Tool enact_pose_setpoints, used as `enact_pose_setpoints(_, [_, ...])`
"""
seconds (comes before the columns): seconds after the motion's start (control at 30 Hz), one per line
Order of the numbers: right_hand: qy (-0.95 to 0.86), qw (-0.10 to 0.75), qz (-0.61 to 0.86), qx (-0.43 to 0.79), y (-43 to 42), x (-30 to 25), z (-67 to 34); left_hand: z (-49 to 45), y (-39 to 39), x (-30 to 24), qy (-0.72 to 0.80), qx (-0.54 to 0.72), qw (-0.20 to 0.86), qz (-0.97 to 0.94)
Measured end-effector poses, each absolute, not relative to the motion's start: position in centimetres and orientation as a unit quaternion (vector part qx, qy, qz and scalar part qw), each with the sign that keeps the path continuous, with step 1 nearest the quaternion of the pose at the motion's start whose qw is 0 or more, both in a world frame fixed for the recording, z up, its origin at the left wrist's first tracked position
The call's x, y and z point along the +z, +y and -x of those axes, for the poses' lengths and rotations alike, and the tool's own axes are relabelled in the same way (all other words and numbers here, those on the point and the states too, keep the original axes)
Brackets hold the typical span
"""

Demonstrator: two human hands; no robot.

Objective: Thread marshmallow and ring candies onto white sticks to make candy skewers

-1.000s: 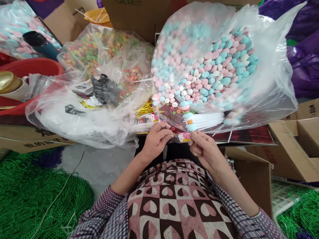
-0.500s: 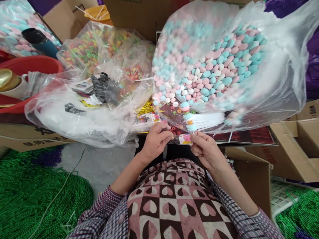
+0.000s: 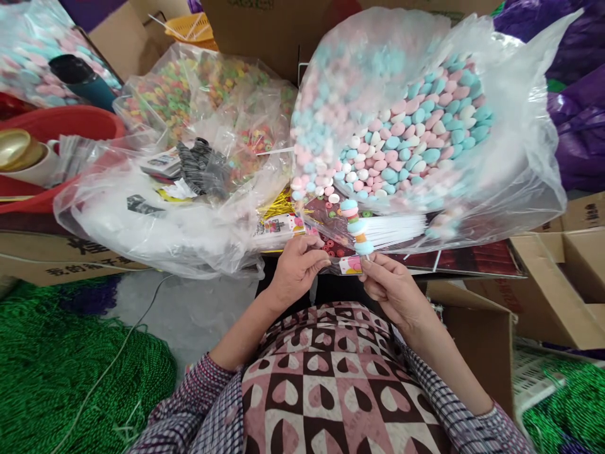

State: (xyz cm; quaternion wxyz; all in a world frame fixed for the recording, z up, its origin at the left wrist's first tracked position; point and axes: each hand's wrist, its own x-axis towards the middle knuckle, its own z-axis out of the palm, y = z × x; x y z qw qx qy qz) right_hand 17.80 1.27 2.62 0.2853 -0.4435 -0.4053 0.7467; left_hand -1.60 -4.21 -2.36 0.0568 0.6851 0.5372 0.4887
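Your packet [image 3: 350, 265] lay crosswise, left to right; your left hand [image 3: 295, 271] and right hand [image 3: 394, 290] pinched its ends, fingertips tight.

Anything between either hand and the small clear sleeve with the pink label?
Nothing visible. The left hand and right hand both pinch the small clear plastic sleeve with the pink label, one at each end, fingers closed on it.

Big bag of pastel candies [image 3: 416, 126], red basin [image 3: 70, 123], green beads [image 3: 70, 372].
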Motion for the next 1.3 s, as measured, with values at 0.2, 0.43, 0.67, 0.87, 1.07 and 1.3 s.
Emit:
enact_pose_setpoints(0.2, [-0.434, 0.271, 0.442, 0.736, 1.09, 2.69, -18.09, 1.74, -4.21, -2.14, 0.545, 0.500, 0.082, -0.668])
enact_pose_setpoints(0.43, [-0.427, 0.269, 0.449, 0.737, 1.14, 2.20, -18.19, 1.63, -4.41, -2.36, 0.532, 0.495, 0.088, -0.681])
enact_pose_setpoints(0.67, [-0.417, 0.270, 0.458, 0.737, 1.06, 2.21, -18.29, 1.56, -4.57, -2.42, 0.525, 0.483, 0.070, -0.697])
enact_pose_setpoints(0.87, [-0.423, 0.257, 0.470, 0.731, 0.78, 2.14, -17.99, 1.66, -4.80, -2.09, 0.522, 0.498, 0.076, -0.688])
enact_pose_setpoints(1.07, [-0.407, 0.253, 0.457, 0.749, 0.71, 2.24, -18.16, 1.69, -4.96, -1.96, 0.518, 0.503, 0.082, -0.687])
enact_pose_setpoints(1.3, [-0.396, 0.269, 0.435, 0.762, 0.61, 2.51, -17.96, 1.74, -5.06, -1.97, 0.509, 0.508, 0.093, -0.688])
